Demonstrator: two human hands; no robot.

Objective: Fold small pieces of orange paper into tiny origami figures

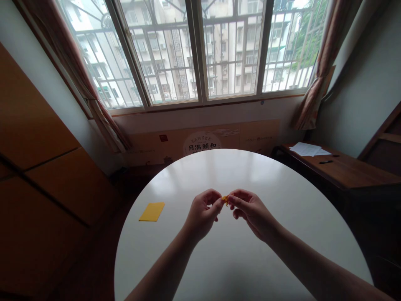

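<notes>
Between my two hands, above the middle of the white round table [250,251], is a small crumpled or folded piece of yellow paper [224,199]. My left hand [205,213] pinches it from the left with thumb and forefinger. From the right, the thumb and forefinger of my right hand [249,209] grip the same piece. Its exact shape is too small to make out, and the fingertips partly cover it. Off to the left lies a flat yellow square sheet or stack of paper [152,212], apart from both hands.
A wooden side table [351,169] at the right carries white papers [308,149] and a dark pen-like item [326,161]. A printed cardboard panel [150,146] stands beyond the table under the window [200,54]. Wooden cabinets [40,200] line the left side.
</notes>
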